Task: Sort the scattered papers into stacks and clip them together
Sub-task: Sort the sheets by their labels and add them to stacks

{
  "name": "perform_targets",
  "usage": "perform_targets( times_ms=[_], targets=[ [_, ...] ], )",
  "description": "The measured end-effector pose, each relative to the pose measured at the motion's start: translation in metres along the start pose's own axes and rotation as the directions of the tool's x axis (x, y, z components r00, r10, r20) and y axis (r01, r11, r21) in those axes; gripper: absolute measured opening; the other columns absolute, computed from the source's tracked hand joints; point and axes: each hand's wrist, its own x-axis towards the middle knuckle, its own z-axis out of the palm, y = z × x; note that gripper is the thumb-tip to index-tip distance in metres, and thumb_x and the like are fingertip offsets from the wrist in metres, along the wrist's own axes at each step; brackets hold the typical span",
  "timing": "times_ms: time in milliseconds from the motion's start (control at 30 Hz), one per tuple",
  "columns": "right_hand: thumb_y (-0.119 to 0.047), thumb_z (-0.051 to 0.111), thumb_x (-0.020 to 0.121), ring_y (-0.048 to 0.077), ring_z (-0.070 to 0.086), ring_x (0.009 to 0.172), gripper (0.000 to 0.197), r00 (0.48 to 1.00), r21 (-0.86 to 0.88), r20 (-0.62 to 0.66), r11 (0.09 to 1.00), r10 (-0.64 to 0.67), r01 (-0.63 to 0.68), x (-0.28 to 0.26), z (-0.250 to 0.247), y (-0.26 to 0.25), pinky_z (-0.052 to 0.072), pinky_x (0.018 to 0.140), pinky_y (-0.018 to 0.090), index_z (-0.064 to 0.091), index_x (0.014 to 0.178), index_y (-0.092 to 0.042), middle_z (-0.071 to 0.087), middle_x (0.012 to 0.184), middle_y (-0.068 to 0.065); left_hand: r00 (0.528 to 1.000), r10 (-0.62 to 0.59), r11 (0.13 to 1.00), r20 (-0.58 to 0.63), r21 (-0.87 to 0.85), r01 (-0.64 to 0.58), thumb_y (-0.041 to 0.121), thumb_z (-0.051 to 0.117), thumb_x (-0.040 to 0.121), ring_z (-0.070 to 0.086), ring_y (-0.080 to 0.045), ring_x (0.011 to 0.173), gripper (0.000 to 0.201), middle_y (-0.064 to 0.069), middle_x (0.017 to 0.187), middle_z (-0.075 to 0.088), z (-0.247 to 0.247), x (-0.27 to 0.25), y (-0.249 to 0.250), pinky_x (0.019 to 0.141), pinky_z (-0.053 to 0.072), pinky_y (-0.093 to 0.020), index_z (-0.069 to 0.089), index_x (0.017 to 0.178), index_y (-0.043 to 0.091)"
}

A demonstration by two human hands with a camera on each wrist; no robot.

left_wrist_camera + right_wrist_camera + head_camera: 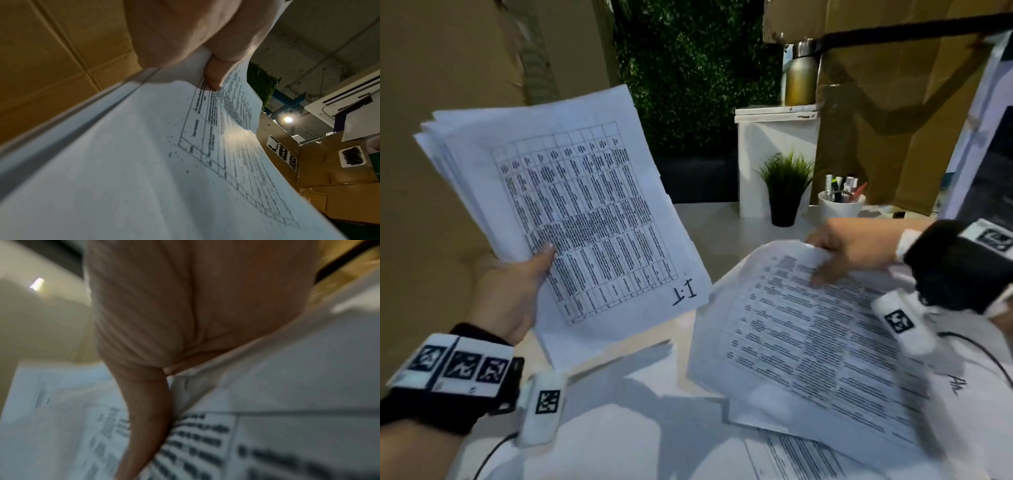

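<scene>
My left hand (517, 284) holds a thick stack of printed sheets (571, 205) up off the table, thumb on the top page, which bears a table and a handwritten mark at its lower corner. The left wrist view shows the same stack (144, 162) with my thumb (216, 76) pressed on the print. My right hand (835, 250) pinches the far corner of a printed sheet (808, 342) and lifts it from the pile on the table. In the blurred right wrist view a finger (148, 418) lies on that sheet (287, 386).
More loose papers (791, 455) cover the white table (722, 222) near me. At the back stand a small potted plant (786, 188), a white cup of pens (840, 202), a white box (777, 137) with a metal bottle (799, 72), and cardboard walls (448, 51).
</scene>
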Motion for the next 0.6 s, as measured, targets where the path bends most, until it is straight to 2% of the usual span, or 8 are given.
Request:
perform_targets(
  times_ms=[67, 100, 167, 233, 333, 400, 533, 600],
  targets=[
    [-0.016, 0.078, 0.076, 0.024, 0.073, 0.08, 0.018, 0.999, 0.338, -0.019, 0.94, -0.04, 0.044, -0.027, -0.021, 0.009, 0.058, 0.072, 0.031, 0.076, 0.092, -0.007, 0.077, 0.091, 0.007, 1.0, -0.02, 1.0, 0.024, -0.016, 0.02, 0.049, 0.088, 0.069, 0.069, -0.017, 0.087, 0.062, -0.009, 0.103, 0.07, 0.008, -0.009, 0.003, 0.089, 0.055, -0.034, 0.065, 0.103, 0.003],
    [-0.006, 0.072, 0.077, 0.027, 0.073, 0.083, 0.02, 0.998, 0.544, -0.04, 0.837, -0.039, 0.054, -0.038, -0.027, 0.011, 0.059, 0.073, 0.031, 0.076, 0.096, -0.001, 0.077, 0.096, 0.012, 0.998, -0.031, 0.999, 0.052, -0.038, 0.033, 0.041, 0.083, 0.078, 0.07, -0.013, 0.087, 0.043, -0.005, 0.097, 0.073, 0.016, -0.018, 0.008, 0.094, 0.053, -0.035, 0.064, 0.095, 0.006],
    [0.004, 0.058, 0.079, 0.026, 0.075, 0.083, 0.028, 0.99, 0.837, -0.141, 0.534, 0.004, 0.117, -0.044, -0.026, 0.014, 0.061, 0.068, 0.031, 0.078, 0.096, -0.005, 0.077, 0.098, 0.013, 0.993, -0.045, 0.998, 0.111, -0.027, 0.048, 0.023, 0.07, 0.093, 0.067, 0.007, 0.066, 0.02, 0.015, 0.067, 0.073, 0.031, -0.032, 0.015, 0.083, 0.05, -0.025, 0.057, 0.082, 0.013],
    [-0.004, 0.07, 0.078, 0.022, 0.076, 0.081, 0.02, 0.959, 0.902, -0.28, 0.354, 0.044, 0.247, -0.041, -0.016, 0.011, 0.061, 0.065, 0.031, 0.081, 0.092, -0.014, 0.078, 0.096, 0.009, 0.983, -0.094, 0.995, 0.155, -0.007, 0.096, 0.017, 0.065, 0.096, 0.061, 0.009, 0.056, 0.02, 0.015, 0.059, 0.068, 0.05, -0.049, 0.021, 0.083, 0.043, -0.021, 0.054, 0.079, 0.014],
    [-0.011, 0.081, 0.065, 0.023, 0.076, 0.084, 0.043, 0.895, 0.889, -0.436, 0.197, 0.094, 0.413, -0.021, 0.003, -0.005, 0.061, 0.068, 0.033, 0.073, 0.107, -0.006, 0.077, 0.099, 0.012, 0.969, -0.119, 0.992, 0.215, -0.005, 0.123, 0.026, 0.076, 0.088, 0.063, -0.009, 0.082, 0.025, 0.003, 0.087, 0.068, 0.071, -0.059, 0.005, 0.097, 0.039, -0.028, 0.063, 0.097, 0.006],
    [-0.008, 0.072, 0.071, 0.02, 0.075, 0.08, 0.04, 0.846, 0.86, -0.502, 0.208, 0.18, 0.466, -0.004, 0.017, -0.019, 0.06, 0.065, 0.028, 0.068, 0.11, -0.002, 0.078, 0.095, 0.01, 0.954, -0.135, 0.99, 0.266, -0.012, 0.143, 0.032, 0.086, 0.078, 0.074, -0.022, 0.091, 0.05, -0.008, 0.1, 0.078, 0.084, -0.07, -0.002, 0.095, 0.054, -0.039, 0.068, 0.112, 0.0],
    [-0.011, 0.078, 0.074, 0.023, 0.074, 0.097, 0.037, 0.799, 0.827, -0.538, 0.353, 0.269, 0.438, 0.023, 0.052, -0.027, 0.057, 0.074, 0.026, 0.069, 0.11, -0.007, 0.077, 0.103, 0.006, 0.901, -0.142, 0.99, 0.411, 0.039, 0.138, 0.01, 0.074, 0.089, 0.077, -0.037, 0.087, 0.018, -0.021, 0.098, 0.079, 0.104, -0.096, 0.0, 0.079, 0.063, -0.051, 0.076, 0.103, -0.002],
    [-0.001, 0.071, 0.081, 0.024, 0.072, 0.101, 0.031, 0.782, 0.829, -0.539, 0.357, 0.311, 0.43, 0.028, 0.064, -0.026, 0.057, 0.075, 0.024, 0.069, 0.111, -0.011, 0.077, 0.103, 0.004, 0.886, -0.114, 0.993, 0.449, 0.04, 0.108, 0.003, 0.066, 0.094, 0.077, -0.033, 0.083, 0.014, -0.018, 0.096, 0.08, 0.109, -0.105, 0.006, 0.073, 0.065, -0.045, 0.076, 0.102, 0.0]
  ],
)
